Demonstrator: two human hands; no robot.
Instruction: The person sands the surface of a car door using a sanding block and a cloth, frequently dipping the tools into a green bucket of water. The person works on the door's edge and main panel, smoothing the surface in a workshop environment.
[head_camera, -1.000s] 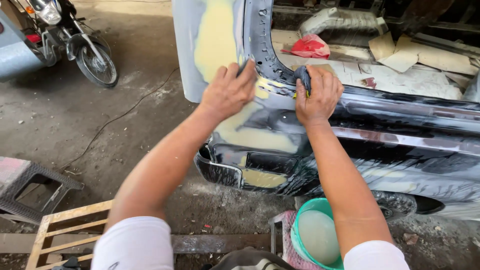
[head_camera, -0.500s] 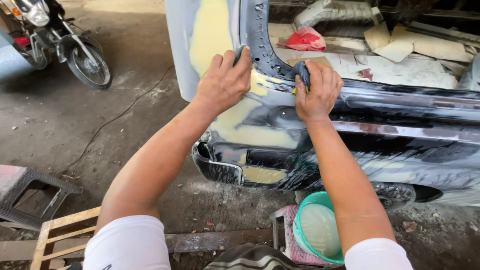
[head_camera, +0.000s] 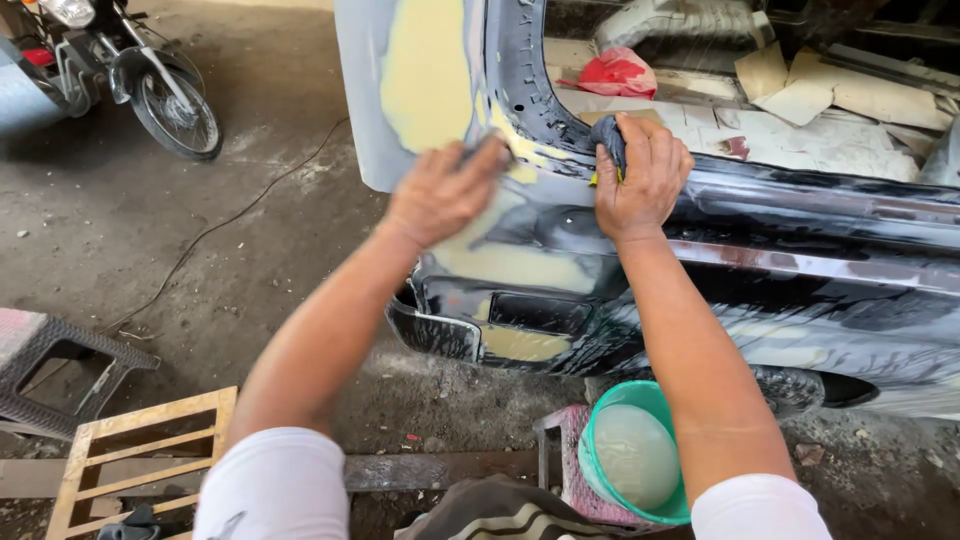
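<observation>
Car body panel (head_camera: 600, 250), wet and patched with yellow filler, runs 9-to-3 across frame. Left hand (head_camera: 440, 190) presses flat on it; right hand (head_camera: 645, 175), at 3 o'clock beside it, clamps a dark sponge (head_camera: 607, 140).

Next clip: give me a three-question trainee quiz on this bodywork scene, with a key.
1. True or false: the left hand lies flat on the yellowish filler patch of the dark car body.
2. What does the right hand grip? A) a dark pad or cloth B) a hammer C) a spray gun
3. Fill in: the green bucket holds a pale, cloudy ____.

Key
1. True; its fingers blur, so what lies under them cannot be told.
2. A, the dark pad, pressed at the body's upper edge.
3. Liquid; the bucket sits on a pink stool below the right forearm.
</observation>
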